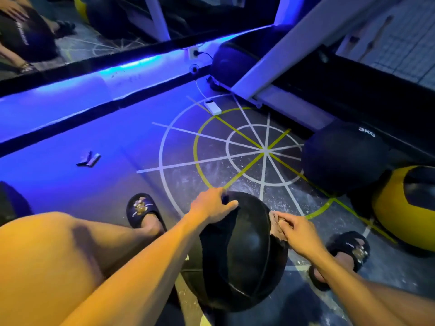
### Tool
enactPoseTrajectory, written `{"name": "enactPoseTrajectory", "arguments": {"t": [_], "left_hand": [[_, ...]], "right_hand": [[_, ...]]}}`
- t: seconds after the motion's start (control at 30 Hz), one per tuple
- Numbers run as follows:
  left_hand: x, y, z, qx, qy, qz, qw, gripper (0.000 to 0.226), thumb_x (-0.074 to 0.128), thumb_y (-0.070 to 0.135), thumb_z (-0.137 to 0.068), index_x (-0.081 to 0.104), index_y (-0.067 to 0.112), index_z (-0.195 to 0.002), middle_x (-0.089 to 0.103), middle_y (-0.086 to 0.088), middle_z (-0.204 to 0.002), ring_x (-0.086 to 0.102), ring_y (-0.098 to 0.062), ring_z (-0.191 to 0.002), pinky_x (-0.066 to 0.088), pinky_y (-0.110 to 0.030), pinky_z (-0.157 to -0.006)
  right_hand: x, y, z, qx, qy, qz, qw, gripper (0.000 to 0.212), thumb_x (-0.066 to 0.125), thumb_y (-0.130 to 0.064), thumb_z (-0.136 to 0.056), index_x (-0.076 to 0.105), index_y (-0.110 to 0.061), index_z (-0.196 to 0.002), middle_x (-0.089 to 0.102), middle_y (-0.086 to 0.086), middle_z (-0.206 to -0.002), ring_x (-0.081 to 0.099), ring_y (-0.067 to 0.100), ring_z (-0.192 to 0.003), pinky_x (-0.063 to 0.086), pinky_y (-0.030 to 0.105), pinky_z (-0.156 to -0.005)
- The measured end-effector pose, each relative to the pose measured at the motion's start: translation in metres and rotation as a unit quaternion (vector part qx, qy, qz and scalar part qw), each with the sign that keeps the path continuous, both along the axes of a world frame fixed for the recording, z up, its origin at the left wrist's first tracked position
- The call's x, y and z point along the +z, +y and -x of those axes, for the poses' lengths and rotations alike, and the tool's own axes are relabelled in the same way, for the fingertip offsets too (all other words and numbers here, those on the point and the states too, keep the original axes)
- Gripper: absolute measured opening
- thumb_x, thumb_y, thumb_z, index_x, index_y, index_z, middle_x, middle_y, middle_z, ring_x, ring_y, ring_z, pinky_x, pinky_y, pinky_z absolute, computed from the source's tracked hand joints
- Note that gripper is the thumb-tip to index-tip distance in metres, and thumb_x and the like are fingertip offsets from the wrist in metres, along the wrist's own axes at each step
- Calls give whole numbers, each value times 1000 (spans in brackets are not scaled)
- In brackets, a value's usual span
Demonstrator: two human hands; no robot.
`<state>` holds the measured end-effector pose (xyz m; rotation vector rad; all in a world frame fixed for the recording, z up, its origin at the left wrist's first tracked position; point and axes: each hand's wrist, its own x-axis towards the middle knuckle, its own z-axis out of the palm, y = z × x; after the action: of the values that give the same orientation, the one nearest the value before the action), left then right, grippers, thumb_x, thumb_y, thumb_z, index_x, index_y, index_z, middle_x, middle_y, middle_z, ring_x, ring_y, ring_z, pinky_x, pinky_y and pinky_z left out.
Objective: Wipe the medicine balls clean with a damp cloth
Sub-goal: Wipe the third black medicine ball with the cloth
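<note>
On the marked floor (247, 165), a black medicine ball (244, 252) sits under both hands: left hand (213, 205) grips its top, right hand (297, 232) pinches a tan cloth (276, 225) against its side.

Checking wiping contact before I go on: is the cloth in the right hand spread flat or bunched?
Bunched. The right hand pinches the tan cloth into a crumpled wad against the black medicine ball.

The only marking I can read is "3KG" in pale letters near the top of the dark medicine ball (343, 156) resting by the treadmill base, while the white lettering on the ball reflected in the mirror (23, 36) is too blurred to read.
</note>
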<state>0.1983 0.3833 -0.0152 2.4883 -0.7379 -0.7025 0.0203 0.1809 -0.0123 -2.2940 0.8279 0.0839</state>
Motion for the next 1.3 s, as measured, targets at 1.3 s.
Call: {"name": "enactPoseTrajectory", "arguments": {"t": [1.3], "left_hand": [[145,52,-127,0,-84,-39,996,44,52,50,-103,55,33,-63,63,6,-58,69,-22,-84,56,-37,-85]], "right_hand": [[88,8,-162,-9,-172,-175,969,29,52,-13,-105,75,-31,-106,75,-13,-73,67,3,-60,49,27,-53]]}}
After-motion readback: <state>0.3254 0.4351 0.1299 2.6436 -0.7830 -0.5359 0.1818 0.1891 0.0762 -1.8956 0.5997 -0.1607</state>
